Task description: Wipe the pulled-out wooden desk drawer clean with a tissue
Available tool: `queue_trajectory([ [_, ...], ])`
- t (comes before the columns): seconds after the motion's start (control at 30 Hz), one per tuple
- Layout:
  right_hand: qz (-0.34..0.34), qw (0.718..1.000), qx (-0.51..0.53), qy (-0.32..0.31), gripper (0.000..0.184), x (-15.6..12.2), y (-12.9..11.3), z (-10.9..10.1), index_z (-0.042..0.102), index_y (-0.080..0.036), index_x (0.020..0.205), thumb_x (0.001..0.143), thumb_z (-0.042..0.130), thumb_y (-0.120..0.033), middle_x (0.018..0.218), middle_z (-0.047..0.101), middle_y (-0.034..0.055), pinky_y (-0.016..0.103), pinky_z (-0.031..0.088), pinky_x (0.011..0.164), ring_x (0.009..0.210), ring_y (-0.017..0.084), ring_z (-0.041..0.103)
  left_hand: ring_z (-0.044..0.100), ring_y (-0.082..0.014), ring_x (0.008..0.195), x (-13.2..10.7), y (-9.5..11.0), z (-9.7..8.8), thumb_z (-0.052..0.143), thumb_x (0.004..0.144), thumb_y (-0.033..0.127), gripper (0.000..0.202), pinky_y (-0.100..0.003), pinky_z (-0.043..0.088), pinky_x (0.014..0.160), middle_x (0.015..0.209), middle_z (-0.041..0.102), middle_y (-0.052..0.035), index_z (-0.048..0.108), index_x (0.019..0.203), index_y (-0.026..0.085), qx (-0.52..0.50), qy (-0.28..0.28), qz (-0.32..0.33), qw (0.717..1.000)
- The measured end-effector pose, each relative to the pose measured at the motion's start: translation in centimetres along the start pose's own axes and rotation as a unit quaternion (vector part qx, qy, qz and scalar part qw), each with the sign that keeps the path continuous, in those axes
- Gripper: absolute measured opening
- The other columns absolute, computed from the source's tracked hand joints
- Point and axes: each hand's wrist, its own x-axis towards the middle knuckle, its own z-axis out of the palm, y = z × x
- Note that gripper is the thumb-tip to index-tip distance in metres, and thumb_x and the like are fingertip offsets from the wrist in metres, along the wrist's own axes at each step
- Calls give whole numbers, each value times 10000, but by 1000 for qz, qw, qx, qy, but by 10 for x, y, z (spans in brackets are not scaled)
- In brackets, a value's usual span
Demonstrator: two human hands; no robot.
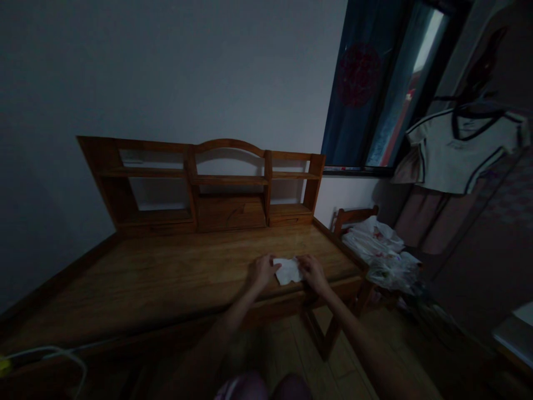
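Note:
A small white sheet, like a tissue point(288, 271), is stretched between my two hands just over the desk point(166, 266) near its front right. My left hand point(264, 269) pinches its left edge, thumb toward the sheet. On the other side, my right hand point(312, 272) grips the right edge with fingers bent. The sheet looks slightly wrinkled, with an uneven lower edge. In the dim light I cannot tell whether it touches the wooden top.
A wooden shelf unit point(231, 180) stands along the desk's back edge against the wall. To the right, a chair point(353, 214) carries plastic bags point(375, 239). A white shirt point(453, 147) hangs beyond. A pale cable point(54, 349) lies at the lower left.

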Motion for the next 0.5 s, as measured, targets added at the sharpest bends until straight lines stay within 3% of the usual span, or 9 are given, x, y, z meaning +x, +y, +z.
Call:
queue_trajectory([
  [0.1, -31, 998, -61, -5, 240, -5, 1, 1, 726, -217, 1019, 806, 618, -221, 1171, 639, 106, 417, 416, 1021, 1099, 250, 574, 424, -315, 1366, -10, -4, -2, 823, 644, 216, 339, -398, 184, 1188, 1280, 648, -121, 726, 969, 230, -4, -25, 61, 998],
  [0.2, -85, 981, -175, -20, 335, -11, -3, 0, 680, -241, 1200, 895, 547, -277, 1370, 572, 118, 452, 349, 1105, 1260, 274, 516, 423, -310, 1383, -21, -12, 0, 820, 662, 250, 379, -392, 107, 1217, 1327, 634, -108, 738, 1032, 252, -37, -108, 93, 989],
  [0.27, -111, 966, -223, -63, 381, -15, -5, -2, 639, -242, 1282, 932, 502, -306, 1414, 556, 114, 478, 299, 1145, 1342, 278, 460, 429, -303, 1388, -27, -16, 2, 811, 685, 266, 371, -400, 71, 1223, 1341, 632, -104, 736, 1048, 252, -29, -139, 92, 986],
  [0.33, -113, 959, -237, -106, 395, -19, -6, -3, 625, -242, 1306, 949, 477, -321, 1411, 568, 106, 507, 255, 1167, 1382, 274, 424, 417, -294, 1402, -30, -15, 3, 801, 709, 272, 349, -402, 50, 1222, 1359, 621, -113, 734, 1050, 240, -13, -142, 91, 986],
  [0.4, -101, 962, -227, -111, 391, -22, -10, -4, 628, -253, 1301, 947, 488, -343, 1398, 582, 95, 535, 207, 1184, 1387, 272, 424, 387, -289, 1423, -34, -8, 3, 801, 709, 247, 335, -398, 29, 1223, 1360, 617, -129, 738, 1037, 223, -28, -129, 90, 987],
  [0.5, -77, 985, -151, -37, 369, -29, -33, -4, 663, -260, 1242, 910, 557, -382, 1343, 626, 83, 526, 206, 1188, 1315, 275, 506, 377, -290, 1419, -47, 14, 3, 795, 700, 207, 308, -405, 27, 1227, 1320, 640, -122, 757, 1004, 232, -76, -87, 103, 988],
])
